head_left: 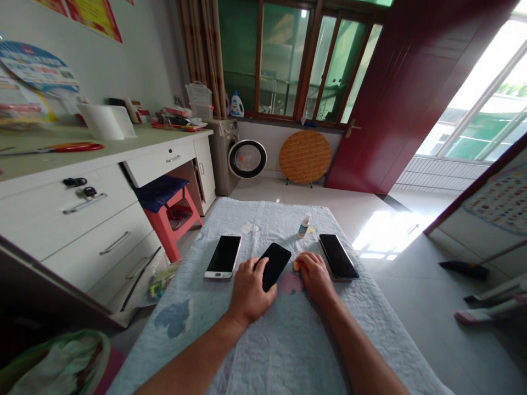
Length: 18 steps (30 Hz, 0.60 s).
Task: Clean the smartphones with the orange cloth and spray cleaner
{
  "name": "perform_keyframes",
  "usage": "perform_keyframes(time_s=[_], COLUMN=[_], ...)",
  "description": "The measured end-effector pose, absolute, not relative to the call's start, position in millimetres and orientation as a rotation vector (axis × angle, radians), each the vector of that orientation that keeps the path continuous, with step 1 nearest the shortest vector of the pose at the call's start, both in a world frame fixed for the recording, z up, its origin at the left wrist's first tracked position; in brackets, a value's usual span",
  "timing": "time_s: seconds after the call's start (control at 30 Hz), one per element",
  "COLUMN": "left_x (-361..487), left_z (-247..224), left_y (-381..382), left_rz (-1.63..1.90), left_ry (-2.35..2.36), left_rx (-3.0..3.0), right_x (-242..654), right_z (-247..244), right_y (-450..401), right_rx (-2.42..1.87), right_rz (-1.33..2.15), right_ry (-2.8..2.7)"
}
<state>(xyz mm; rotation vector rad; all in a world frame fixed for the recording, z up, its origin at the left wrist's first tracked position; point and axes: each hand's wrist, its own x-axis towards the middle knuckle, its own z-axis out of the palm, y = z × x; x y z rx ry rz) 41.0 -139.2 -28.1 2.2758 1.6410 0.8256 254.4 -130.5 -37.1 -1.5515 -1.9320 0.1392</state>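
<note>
My left hand (pixel 250 291) grips a black phone (pixel 276 264) by its sides, tilted over the cloth-covered table. In my right hand (pixel 316 276), the closed fingers hold a small orange piece (pixel 296 266), just right of that phone. A white-framed phone (pixel 223 256) with a dark screen lies flat to the left of my left hand. Another dark phone (pixel 338 256) lies to the right, close beside my right hand. Beyond the hands stands a small white spray bottle (pixel 303 226) with a blue label, upright.
The table wears a pale blue patterned cloth (pixel 247 356). At the left are a white drawer desk (pixel 94 219) and a red stool (pixel 168 219). Farther back stand a washing machine (pixel 224 159) with its round door open and a round wooden tabletop (pixel 305 157).
</note>
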Motion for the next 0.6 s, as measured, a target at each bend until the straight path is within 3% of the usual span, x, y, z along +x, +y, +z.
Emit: perform_keyframes(time_s=[0.3,0.43,0.6], left_x=[43,37,27], left_z=[-33,-31,-25], left_y=[-138,-138,-139], left_rz=[0.598,0.534,0.401], left_ry=[1.803,1.678,1.424], left_rx=[2.283,2.319,2.323], right_x=[253,256,252], right_z=[-47,-46,-42], right_y=[-128,-127,-129], right_rx=[-1.574,-1.639,-1.587], right_rz=[0.183,0.115,0.362], right_ry=[-1.807,-1.770,-1.624])
